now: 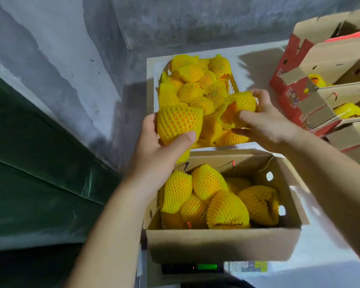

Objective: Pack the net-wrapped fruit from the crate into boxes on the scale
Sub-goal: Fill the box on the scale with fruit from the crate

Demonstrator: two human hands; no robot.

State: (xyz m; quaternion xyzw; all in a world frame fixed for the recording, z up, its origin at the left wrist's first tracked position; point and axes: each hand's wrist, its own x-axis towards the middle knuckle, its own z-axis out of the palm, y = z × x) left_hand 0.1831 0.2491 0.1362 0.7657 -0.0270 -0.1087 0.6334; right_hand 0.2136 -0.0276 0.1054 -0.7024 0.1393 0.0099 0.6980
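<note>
My left hand (164,146) grips a yellow net-wrapped fruit (178,121) above the near edge of the white crate (156,80). My right hand (264,119) holds a second net-wrapped fruit (240,102) over the crate's right side. The crate is heaped with several more wrapped fruits (197,84). Below it an open cardboard box (222,244) sits on a scale (192,267) with a green lit display. Several wrapped fruits (216,196) lie in that box, mostly at its left and middle.
Red and brown cartons (312,84) with open flaps stand stacked at the right, some holding wrapped fruit. A grey concrete wall (60,48) and a dark green surface (29,173) are on the left. Everything rests on a white table (324,256).
</note>
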